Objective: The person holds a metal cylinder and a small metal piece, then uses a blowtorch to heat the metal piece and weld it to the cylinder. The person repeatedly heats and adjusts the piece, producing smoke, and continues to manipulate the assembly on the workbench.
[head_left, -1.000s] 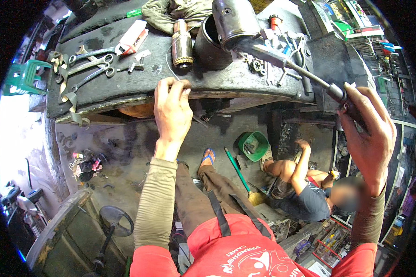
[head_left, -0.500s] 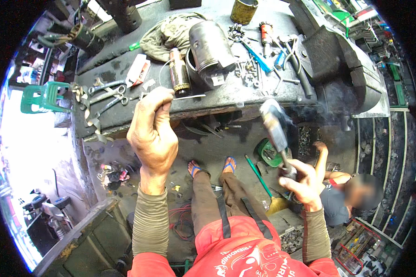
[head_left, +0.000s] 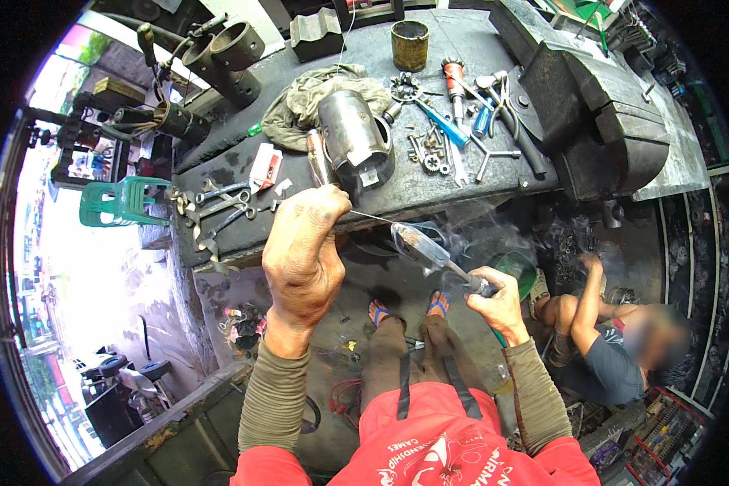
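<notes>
My left hand (head_left: 304,255) is raised before the bench edge, thumb and fingers pinched on a thin silvery solder wire (head_left: 373,215). The wire's end runs to the tip of a soldering iron (head_left: 424,247) with a thick, block-shaped metal head. Around its dark handle my right hand (head_left: 500,306) is closed. Smoke drifts from the head, which points up and left toward the left hand. Whether wire and tip touch, I cannot tell for sure. Beyond the left hand, a metal cylinder (head_left: 348,125) lies on the dark workbench (head_left: 300,206), beside a copper-coloured tube (head_left: 319,158).
Wrenches (head_left: 223,202), a red-and-white box (head_left: 266,166), a crumpled cloth (head_left: 292,101), pliers (head_left: 506,101) and a rusty can (head_left: 410,46) lie on the bench. A big vise (head_left: 595,121) stands at right. Another person (head_left: 611,356) crouches at lower right; a green stool (head_left: 121,201) is at left.
The iron has swung left and tilted, bringing its tip near the wire. My left hand has shifted right and slightly down. The view has also moved.
</notes>
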### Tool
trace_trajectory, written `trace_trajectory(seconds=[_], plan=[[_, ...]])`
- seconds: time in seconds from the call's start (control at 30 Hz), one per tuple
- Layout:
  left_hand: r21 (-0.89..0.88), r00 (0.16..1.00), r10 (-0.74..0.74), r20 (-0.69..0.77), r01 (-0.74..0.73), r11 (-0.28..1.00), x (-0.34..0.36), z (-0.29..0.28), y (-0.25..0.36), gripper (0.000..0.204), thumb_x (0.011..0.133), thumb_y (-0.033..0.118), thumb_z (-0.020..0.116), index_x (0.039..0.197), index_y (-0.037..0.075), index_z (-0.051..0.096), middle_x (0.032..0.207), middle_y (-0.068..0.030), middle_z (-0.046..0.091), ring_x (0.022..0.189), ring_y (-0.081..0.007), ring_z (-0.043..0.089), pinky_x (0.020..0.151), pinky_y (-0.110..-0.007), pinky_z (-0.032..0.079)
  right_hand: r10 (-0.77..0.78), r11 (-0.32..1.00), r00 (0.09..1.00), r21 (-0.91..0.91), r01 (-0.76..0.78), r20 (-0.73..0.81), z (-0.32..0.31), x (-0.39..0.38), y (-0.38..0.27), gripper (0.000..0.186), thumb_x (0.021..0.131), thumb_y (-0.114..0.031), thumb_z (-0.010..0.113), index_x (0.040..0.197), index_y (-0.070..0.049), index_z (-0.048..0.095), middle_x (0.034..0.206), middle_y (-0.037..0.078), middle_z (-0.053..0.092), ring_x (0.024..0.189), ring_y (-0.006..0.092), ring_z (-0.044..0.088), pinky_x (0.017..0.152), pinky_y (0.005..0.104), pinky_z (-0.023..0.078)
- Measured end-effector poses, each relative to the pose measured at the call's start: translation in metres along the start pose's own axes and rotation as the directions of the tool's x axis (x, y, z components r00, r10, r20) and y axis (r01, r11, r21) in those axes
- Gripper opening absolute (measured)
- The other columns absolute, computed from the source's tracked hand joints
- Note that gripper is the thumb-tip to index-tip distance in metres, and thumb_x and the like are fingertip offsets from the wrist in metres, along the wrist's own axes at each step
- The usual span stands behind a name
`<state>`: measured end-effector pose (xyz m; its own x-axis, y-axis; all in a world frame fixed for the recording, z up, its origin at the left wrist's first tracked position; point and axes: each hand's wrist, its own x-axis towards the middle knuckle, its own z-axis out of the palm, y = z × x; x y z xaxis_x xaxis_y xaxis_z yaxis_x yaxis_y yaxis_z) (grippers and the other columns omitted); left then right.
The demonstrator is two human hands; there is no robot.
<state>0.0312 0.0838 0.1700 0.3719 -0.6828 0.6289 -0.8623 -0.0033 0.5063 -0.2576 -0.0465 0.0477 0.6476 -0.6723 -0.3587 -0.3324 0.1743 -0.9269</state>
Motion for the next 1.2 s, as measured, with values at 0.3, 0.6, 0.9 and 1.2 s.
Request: trace_trajectory(seconds=[0.3, 0.6, 0.9, 1.2], plan=[[0.027, 0.996, 0.046, 0.071, -0.048, 0.998, 0.008, 0.000, 0.007, 0.039, 0.077, -0.019, 0.065, 0.110, 0.000, 0.072, 0.107, -0.0151, 0.074, 0.106, -0.0358, 0.071, 0.095, -0.043, 0.056, -0.054, 0.999, 0.998, 0.002, 0.054, 0.014, -0.001, 0.003, -0.002, 0.030, 0.071, -0.010, 0.078, 0.097, 0.003, 0.073, 0.088, 0.000, 0.068, 0.083, 0.0085, 0.060, 0.076, 0.0261, 0.049], [0.033, 0.997, 0.045, 0.068, -0.047, 0.998, 0.011, -0.003, 0.011, 0.039, 0.075, -0.019, 0.066, 0.109, 0.000, 0.072, 0.107, -0.0152, 0.074, 0.106, -0.0358, 0.071, 0.096, -0.043, 0.056, -0.077, 0.997, 0.997, -0.006, 0.077, 0.024, -0.002, 0.000, -0.003, 0.030, 0.070, -0.009, 0.076, 0.098, 0.003, 0.074, 0.088, 0.000, 0.069, 0.083, 0.0085, 0.060, 0.075, 0.0267, 0.049], [0.023, 0.995, 0.056, 0.085, -0.059, 0.998, 0.011, -0.002, 0.017, 0.036, 0.076, -0.018, 0.066, 0.107, 0.000, 0.070, 0.106, -0.0149, 0.073, 0.106, -0.0356, 0.071, 0.096, -0.043, 0.055, -0.079, 0.996, 0.997, -0.034, 0.080, 0.020, -0.003, -0.003, -0.001, 0.033, 0.069, -0.009, 0.076, 0.098, 0.006, 0.074, 0.088, 0.002, 0.070, 0.082, 0.0095, 0.061, 0.075, 0.0272, 0.050], [0.022, 0.990, 0.088, 0.109, -0.091, 0.996, 0.013, -0.001, 0.023, 0.037, 0.075, -0.018, 0.067, 0.107, 0.001, 0.070, 0.107, -0.0147, 0.072, 0.106, -0.0362, 0.070, 0.096, -0.044, 0.055, -0.125, 0.992, 0.992, 0.004, 0.125, -0.002, 0.000, -0.006, 0.000, 0.034, 0.070, -0.011, 0.076, 0.100, 0.003, 0.077, 0.090, 0.003, 0.072, 0.084, 0.0098, 0.063, 0.078, 0.0280, 0.051]])
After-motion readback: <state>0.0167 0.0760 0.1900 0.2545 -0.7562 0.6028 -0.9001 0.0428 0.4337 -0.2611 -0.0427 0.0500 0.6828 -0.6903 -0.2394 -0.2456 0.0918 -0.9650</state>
